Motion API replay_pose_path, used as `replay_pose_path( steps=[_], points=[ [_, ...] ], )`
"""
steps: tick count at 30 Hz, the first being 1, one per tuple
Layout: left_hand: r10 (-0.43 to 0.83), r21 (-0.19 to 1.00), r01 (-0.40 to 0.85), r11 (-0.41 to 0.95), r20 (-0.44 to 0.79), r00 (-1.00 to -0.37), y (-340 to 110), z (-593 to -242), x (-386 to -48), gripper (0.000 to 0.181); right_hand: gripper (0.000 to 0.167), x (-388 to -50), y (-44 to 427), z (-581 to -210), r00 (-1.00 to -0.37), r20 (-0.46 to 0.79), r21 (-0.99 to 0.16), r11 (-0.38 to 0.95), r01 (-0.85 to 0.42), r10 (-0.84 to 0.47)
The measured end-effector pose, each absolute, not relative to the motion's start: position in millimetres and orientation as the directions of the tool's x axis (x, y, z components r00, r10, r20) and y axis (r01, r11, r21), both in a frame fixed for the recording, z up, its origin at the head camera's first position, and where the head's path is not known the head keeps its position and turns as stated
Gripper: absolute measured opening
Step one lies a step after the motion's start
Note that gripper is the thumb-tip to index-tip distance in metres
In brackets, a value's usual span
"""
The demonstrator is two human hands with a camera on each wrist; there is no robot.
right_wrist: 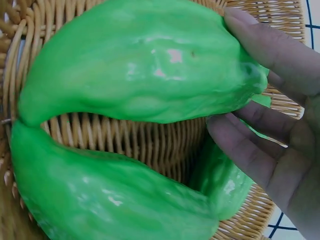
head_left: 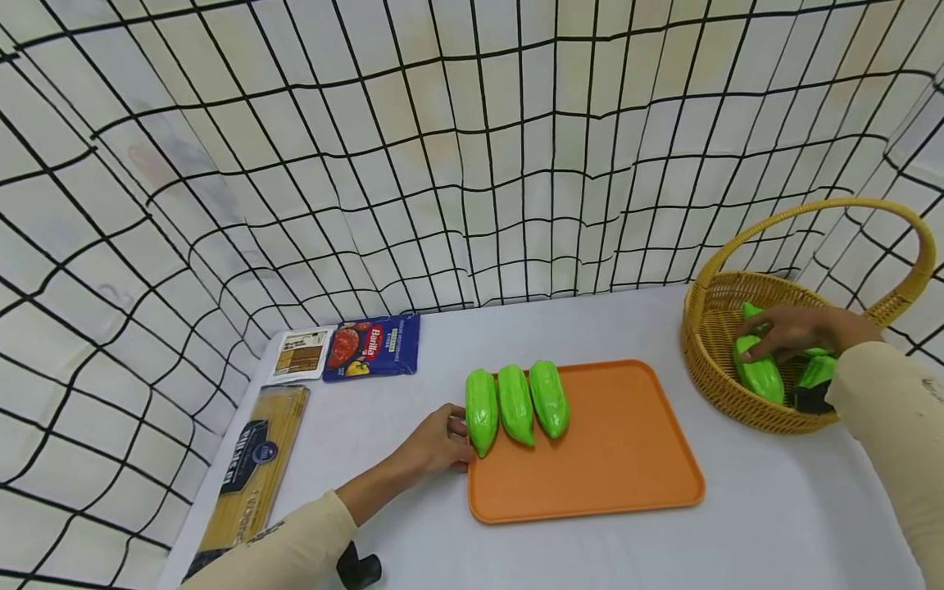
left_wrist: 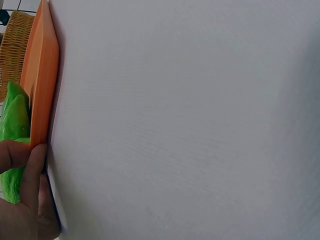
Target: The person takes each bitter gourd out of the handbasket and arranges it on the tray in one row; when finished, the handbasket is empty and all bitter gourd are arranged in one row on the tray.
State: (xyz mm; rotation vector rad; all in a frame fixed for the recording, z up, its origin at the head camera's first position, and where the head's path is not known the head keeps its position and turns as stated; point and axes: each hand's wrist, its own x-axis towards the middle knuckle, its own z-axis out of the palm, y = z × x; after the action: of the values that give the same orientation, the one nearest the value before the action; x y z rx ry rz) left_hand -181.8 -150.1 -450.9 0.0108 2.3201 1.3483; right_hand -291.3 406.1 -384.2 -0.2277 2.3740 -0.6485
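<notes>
In the head view my left hand (head_left: 435, 441) pinches the left rim of an orange tray (head_left: 605, 467). Three glossy green, pointed fruits (head_left: 482, 414) lie side by side along the tray's left part, the leftmost close to my fingers. At the right, my right hand (head_left: 796, 329) reaches into a wicker basket (head_left: 708, 352). There, the right wrist view shows its thumb and fingers gripping the blunt end of a green fruit (right_wrist: 145, 65). Below it lie another curved green fruit (right_wrist: 105, 195) and a partly hidden one (right_wrist: 225, 185).
A blue Barilla pouch (head_left: 376, 348) and a white packet (head_left: 300, 356) lie at the back left. A long pack of spaghetti (head_left: 254, 467) sits along the table's left side. Black netting (head_left: 472, 172) borders the table, and the basket's tall handle (head_left: 833, 205) arches above it.
</notes>
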Motion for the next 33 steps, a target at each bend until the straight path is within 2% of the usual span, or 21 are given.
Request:
replay_pose_path(
  steps=[7,17,27,33],
  points=[
    [0.219,0.820,-0.222,0.528,-0.383,-0.897,-150.7,-450.4,-183.5,0.069,0.075,-292.0,407.1,-374.3,-0.820,-0.475,-0.484,0.873,-0.061,-0.320],
    [0.207,0.818,-0.222,0.530,-0.379,-0.902,-151.6,-449.5,-179.4,0.068,0.080,-287.8,402.0,-363.6,-0.804,-0.488,-0.543,0.839,-0.024,-0.339],
    [0.207,0.824,-0.234,0.516,-0.385,-0.900,-150.2,-452.0,-183.0,0.068,0.075,-284.1,403.2,-356.3,-0.855,-0.389,-0.595,0.802,-0.051,-0.343],
    [0.204,0.829,-0.234,0.508,-0.379,-0.903,-148.6,-451.7,-180.9,0.068,0.074,-278.0,402.5,-348.5,-0.859,-0.379,-0.594,0.802,-0.060,-0.345]
  ],
)
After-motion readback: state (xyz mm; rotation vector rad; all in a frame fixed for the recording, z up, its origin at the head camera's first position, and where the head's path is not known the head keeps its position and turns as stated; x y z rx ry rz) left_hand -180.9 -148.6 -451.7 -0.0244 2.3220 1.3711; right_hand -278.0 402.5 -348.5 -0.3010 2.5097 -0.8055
